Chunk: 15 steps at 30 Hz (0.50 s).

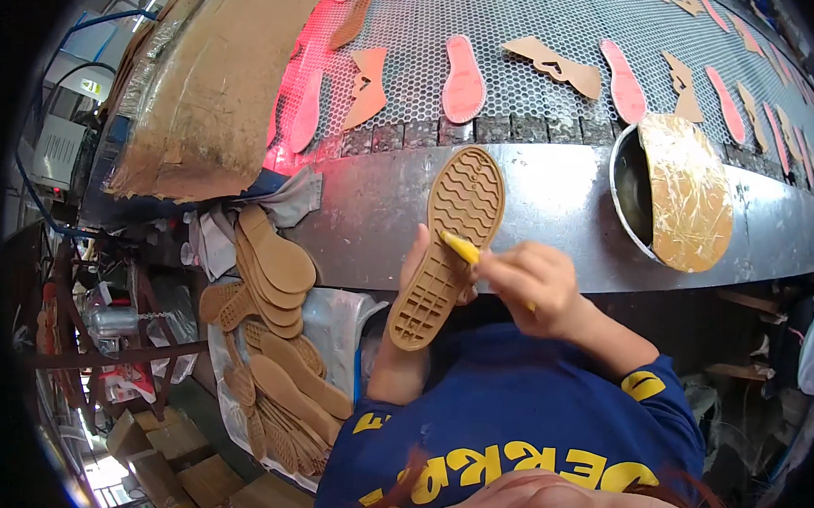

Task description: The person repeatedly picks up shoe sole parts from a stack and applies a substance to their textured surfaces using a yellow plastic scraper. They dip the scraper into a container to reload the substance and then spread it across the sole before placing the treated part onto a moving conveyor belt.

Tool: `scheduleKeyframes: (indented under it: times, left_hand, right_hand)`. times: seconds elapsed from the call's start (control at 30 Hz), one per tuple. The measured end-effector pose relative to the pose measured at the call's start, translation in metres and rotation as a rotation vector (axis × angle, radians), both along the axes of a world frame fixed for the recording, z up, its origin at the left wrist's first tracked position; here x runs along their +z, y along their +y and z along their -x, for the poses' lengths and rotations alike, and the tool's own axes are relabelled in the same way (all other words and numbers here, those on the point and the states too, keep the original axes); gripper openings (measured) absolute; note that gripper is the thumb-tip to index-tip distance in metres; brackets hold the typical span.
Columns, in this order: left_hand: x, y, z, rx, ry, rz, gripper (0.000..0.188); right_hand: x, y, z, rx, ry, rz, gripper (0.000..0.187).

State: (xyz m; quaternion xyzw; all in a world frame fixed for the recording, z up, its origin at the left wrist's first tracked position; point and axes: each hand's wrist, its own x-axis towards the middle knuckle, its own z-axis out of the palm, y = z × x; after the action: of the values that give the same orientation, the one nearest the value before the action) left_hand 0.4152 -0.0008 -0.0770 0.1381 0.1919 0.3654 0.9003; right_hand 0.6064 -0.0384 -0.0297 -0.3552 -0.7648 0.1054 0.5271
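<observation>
A tan rubber shoe sole [467,198] is tilted upright in front of me, its wavy and gridded tread facing up. My left hand [414,259] grips it from beneath, the thumb along its left edge and most fingers hidden behind it. In my right hand [537,285] is a slim yellow tool [462,247], pinched between the fingers. Its tip touches or hovers over the middle of the tread; the exact kind of tool cannot be made out. Left of my hands, several more tan soles [280,257] lie stacked and overlapping.
A metal ledge [363,225] borders a mesh conveyor [532,105] carrying pink insoles [465,79] and brown cut-out upper pieces [556,68]. On the ledge's right stands a round metal pot [621,186], partly covered by a stained board [687,194]. A cardboard sheet [224,73] covers the far left.
</observation>
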Motion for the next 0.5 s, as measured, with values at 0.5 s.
scheduleKeyframes:
  times: [0.5]
  left_hand:
    - [-0.023,0.002,-0.005,-0.063,-0.268,0.010,0.075]
  right_hand:
    - [-0.017,-0.004,0.003,0.041,-0.016,0.043,0.037]
